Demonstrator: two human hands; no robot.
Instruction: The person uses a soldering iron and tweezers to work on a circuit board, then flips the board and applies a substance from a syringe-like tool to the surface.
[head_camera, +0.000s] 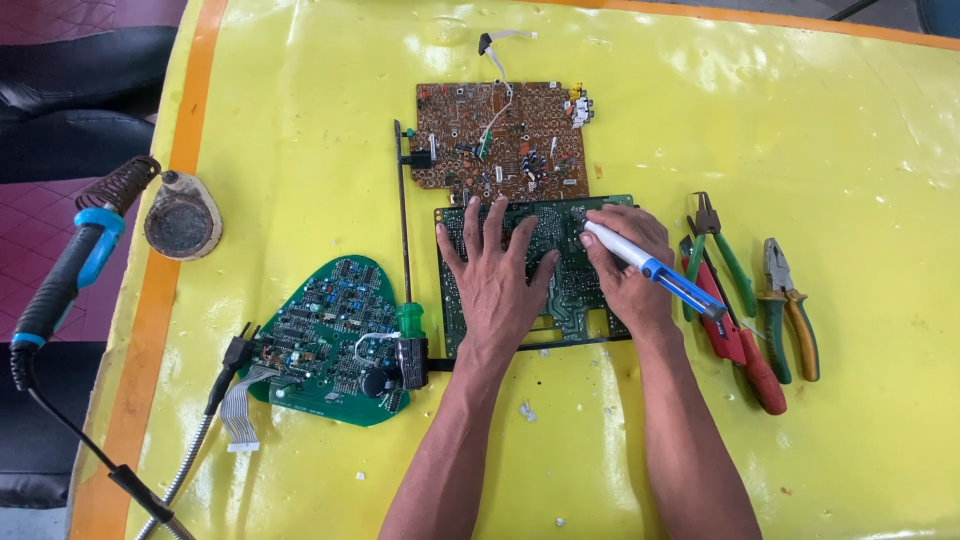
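My left hand (497, 275) lies flat with fingers spread on a dark green rectangular circuit board (560, 232) in the middle of the yellow table cover (800, 130). My right hand (630, 265) grips a white and blue pen-shaped tool (655, 270), its tip pressed to the board's upper right part. A brown circuit board (500, 140) with a white wire lies just beyond the green one.
A rounded green circuit board (325, 335) with ribbon cable sits at left, a green-handled screwdriver (405, 250) beside it. Several pliers and cutters (760, 300) lie at right. A soldering iron (75, 255) and a round tin (182, 222) rest at the left edge.
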